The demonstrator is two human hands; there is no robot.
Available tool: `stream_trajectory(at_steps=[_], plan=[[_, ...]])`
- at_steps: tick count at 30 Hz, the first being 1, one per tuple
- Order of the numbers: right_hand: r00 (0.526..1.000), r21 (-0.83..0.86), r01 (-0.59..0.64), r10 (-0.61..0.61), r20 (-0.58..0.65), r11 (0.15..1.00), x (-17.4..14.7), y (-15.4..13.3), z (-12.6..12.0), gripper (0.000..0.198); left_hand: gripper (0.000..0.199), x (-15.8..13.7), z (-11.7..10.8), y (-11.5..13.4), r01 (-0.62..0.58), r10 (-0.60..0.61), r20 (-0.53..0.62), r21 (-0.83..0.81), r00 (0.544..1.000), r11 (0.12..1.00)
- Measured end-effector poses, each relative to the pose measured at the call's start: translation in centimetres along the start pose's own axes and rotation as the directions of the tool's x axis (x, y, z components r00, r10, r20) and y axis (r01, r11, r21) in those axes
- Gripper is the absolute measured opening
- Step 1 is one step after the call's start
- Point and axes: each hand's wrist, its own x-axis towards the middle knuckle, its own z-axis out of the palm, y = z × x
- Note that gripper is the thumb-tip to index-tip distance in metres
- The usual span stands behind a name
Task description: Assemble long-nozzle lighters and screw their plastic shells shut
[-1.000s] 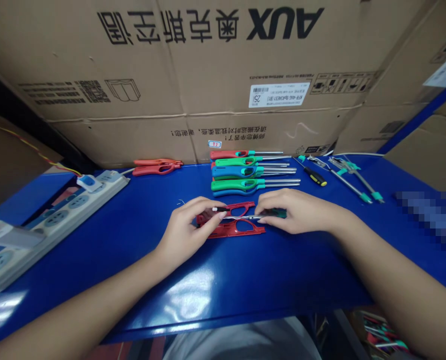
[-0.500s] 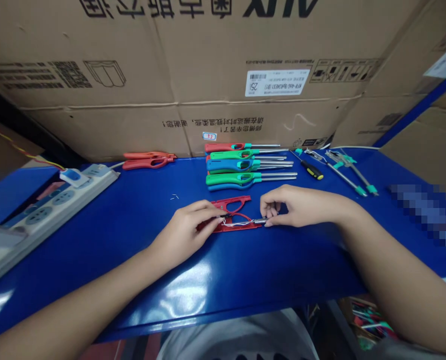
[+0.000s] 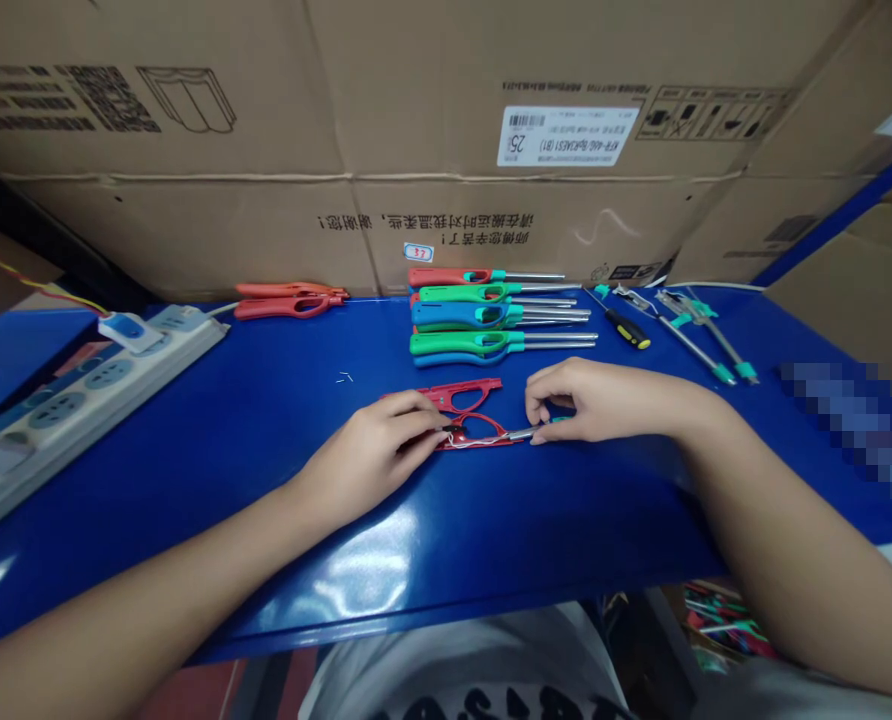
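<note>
Pinching small parts with both hands, held apart over the table (image 3: 491,545). Left hand (image 3: 378,440): thumb and fingers closed on a small dark piece (image 3: 456,429), partly hidden by the fingertips. Right hand (image 3: 575,400): thumb and fingers clamped on a thin metal tube (image 3: 522,435). White wire (image 3: 467,441) runs between the two.

Lower red shell half (image 3: 483,444) lies right under the wire, between the hands; upper red shell half (image 3: 440,398) just beyond it, lying flat, its near end behind the left hand.

Farther out: row of lighters (image 3: 453,343) in red, green and blue, metal ends pointing right. Wire bits (image 3: 345,378) left of the shells. Red handles (image 3: 288,307) at back left; power strip (image 3: 108,383) near the left edge with a plug (image 3: 127,332) in it. Back right: screwdriver (image 3: 627,328), then teal-tipped rods (image 3: 695,350). Cardboard (image 3: 416,120) stands behind everything, printing upside down.
</note>
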Motion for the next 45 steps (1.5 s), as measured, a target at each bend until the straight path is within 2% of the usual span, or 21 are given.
stream_trajectory(at_steps=[4,8,22,30,36,45], plan=[[1.0,0.027,0.009,-0.009,-0.002,1.0,0.0,0.0,0.0,0.03,0.018,0.0,0.0,0.0,0.017,-0.017,0.019,-0.004,1.0,1.0],[1.0,0.041,0.028,-0.028,0.001,0.999,0.1,-0.1,0.0,0.027,0.018,-0.1,0.1,0.0,0.015,-0.015,0.019,0.006,1.0,1.0],[0.99,0.06,-0.144,0.144,-0.004,0.988,0.4,-0.2,0.4,0.025,0.017,-0.2,0.2,-0.1,0.013,-0.013,0.021,0.002,1.0,1.0],[0.987,0.088,-0.161,0.158,0.04,0.983,0.3,-0.6,0.2,0.018,0.017,-0.1,0.4,-0.2,0.007,-0.007,0.017,0.002,1.0,1.0],[0.996,0.04,-0.09,0.089,0.026,0.995,0.2,-0.7,0.3,0.016,0.017,-0.2,0.4,-0.2,0.007,-0.007,0.027,-0.001,1.0,1.0],[0.994,-0.022,-0.103,0.104,0.045,0.994,0.2,-1.3,0.2,0.018,0.017,-0.2,0.8,-0.5,-0.011,0.011,0.023,0.019,1.0,1.0]])
